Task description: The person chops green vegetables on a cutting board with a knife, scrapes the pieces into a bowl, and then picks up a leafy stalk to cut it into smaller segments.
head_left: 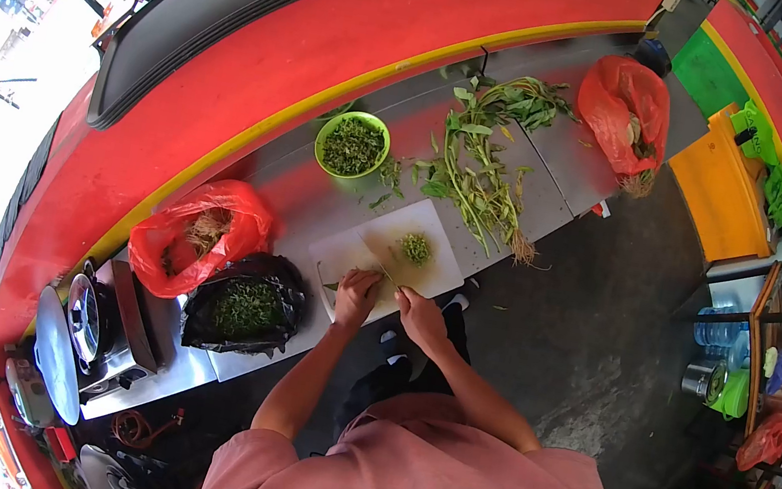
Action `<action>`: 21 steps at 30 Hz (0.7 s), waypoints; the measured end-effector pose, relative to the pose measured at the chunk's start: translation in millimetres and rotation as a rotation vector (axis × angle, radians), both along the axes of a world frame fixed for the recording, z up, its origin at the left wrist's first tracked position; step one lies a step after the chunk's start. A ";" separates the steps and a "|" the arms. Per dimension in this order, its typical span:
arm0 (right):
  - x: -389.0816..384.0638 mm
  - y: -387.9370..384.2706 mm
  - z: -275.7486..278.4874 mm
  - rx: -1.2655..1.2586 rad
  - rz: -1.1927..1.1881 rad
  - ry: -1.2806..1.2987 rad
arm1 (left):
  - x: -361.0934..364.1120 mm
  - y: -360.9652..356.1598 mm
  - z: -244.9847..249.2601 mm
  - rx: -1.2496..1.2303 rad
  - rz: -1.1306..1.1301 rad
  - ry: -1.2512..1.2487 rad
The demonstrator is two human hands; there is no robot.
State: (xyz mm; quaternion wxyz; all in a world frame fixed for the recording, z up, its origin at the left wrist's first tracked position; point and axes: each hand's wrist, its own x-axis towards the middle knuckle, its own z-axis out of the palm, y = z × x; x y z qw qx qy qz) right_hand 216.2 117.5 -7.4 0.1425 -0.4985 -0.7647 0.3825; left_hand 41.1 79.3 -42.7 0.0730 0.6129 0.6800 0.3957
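Knife (388,273), thin-bladed, in right hand (421,313), crosses flat white rectangular board (440,272).

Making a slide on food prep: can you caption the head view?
Left hand and right hand at a white cutting board, near a green bowl of chopped greens.

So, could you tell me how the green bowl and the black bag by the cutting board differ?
The green bowl is rigid and round, while the black bag is soft, crumpled plastic with its mouth spread open. The bowl stands beyond the white cutting board, and the bag sits to the board's left, against a red bag. The bag looks larger than the bowl. Both hold chopped greens.
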 end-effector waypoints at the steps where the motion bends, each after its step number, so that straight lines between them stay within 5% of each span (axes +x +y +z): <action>1: 1.1 -1.5 0.0 0.012 -0.006 -0.004 | -0.1 -0.1 1.9 -0.012 -0.008 -0.004; 12: -12.4 6.3 -1.7 0.021 -0.005 -0.015 | -1.2 -5.0 8.7 -0.045 -0.042 0.081; 21: -6.8 -6.0 -14.1 0.109 0.064 -0.145 | 1.1 -6.1 -1.1 -0.053 -0.008 -0.080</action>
